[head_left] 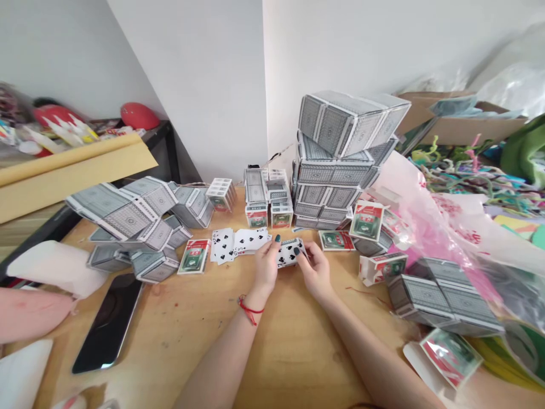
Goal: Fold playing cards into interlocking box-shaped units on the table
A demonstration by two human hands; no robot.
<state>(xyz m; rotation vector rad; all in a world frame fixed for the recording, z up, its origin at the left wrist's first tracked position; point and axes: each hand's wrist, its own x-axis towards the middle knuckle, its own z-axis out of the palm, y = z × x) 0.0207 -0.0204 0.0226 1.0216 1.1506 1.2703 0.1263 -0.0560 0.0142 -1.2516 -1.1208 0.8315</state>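
Both hands hold a small stack of playing cards (286,254) above the wooden table, with a spade face showing. My left hand (267,266) grips its left side, thumb up at the edge; a red string bracelet is on that wrist. My right hand (314,270) is closed on the right side, its thumb resting on the face. Just left of the hands lie face-up cards (251,240) and another overlapping fan of spade cards (222,246). A red and green card box (194,257) lies left of these. Another card box (336,241) lies right of my right hand.
A tall stack of blocks covered in card backs (336,170) stands behind on the right. More card-covered blocks (128,216) pile up at left, near a black phone (108,324). Other blocks (445,295) and an opened card box (451,358) lie at right by pink plastic (460,227).
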